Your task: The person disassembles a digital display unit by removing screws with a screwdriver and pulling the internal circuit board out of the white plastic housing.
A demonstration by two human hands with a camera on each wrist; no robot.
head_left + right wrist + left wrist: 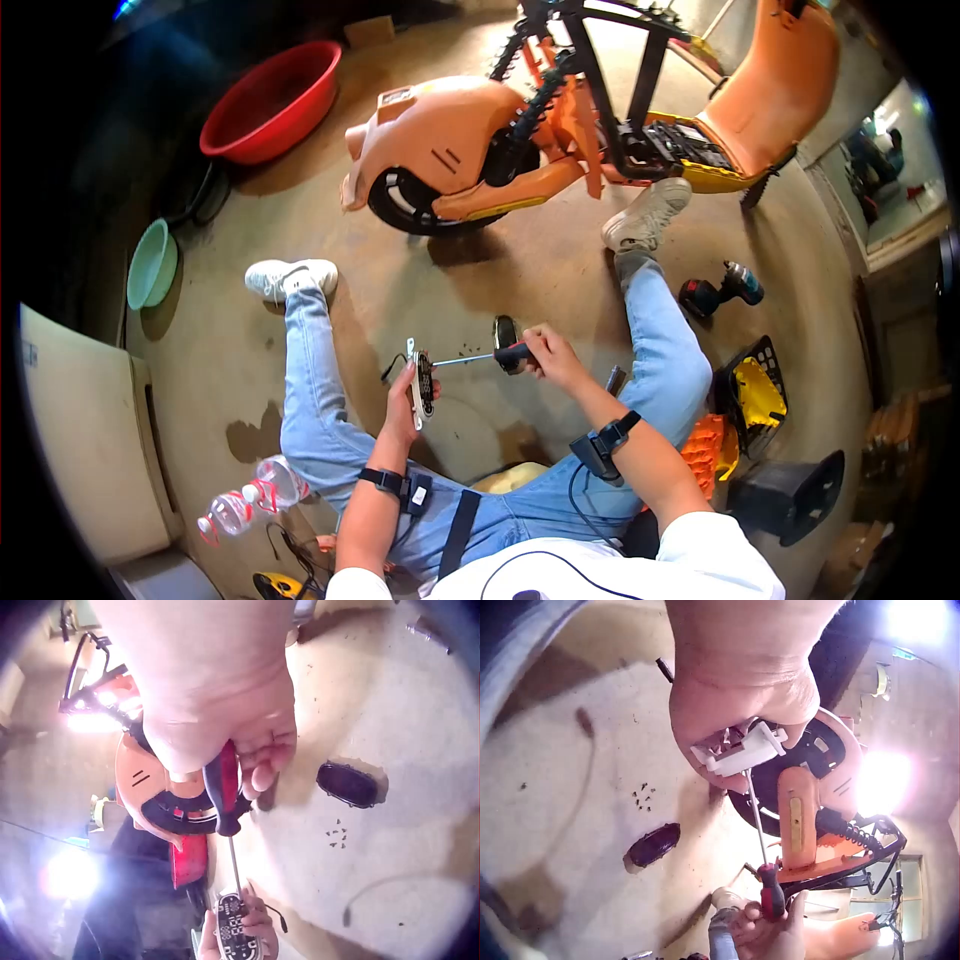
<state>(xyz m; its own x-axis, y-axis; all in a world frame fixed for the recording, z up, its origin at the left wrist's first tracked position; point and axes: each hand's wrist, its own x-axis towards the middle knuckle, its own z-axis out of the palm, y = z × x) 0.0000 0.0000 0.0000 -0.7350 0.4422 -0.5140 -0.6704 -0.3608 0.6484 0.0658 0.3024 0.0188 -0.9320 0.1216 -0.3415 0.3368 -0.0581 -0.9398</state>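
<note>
My left hand (pixel 402 405) grips a small display unit (pixel 236 927) with a white casing (pixel 744 754) and a dark circuit face. My right hand (pixel 556 358) holds a red and black screwdriver (pixel 771 891) by its handle. The long metal shaft (pixel 465 359) reaches across to the unit, its tip at the unit's edge; exact contact is hidden. On the floor beyond the hands lies a dark oval cover (pixel 349 784), with several small screws (pixel 337 834) beside it.
An orange scooter (pixel 450 140) stands ahead. A red basin (pixel 275 105) and a green basin (pixel 152 265) are at the left. A cordless drill (pixel 722 290) lies right of the legs, plastic bottles (pixel 232 512) lower left, and a black bin (pixel 785 497) lower right.
</note>
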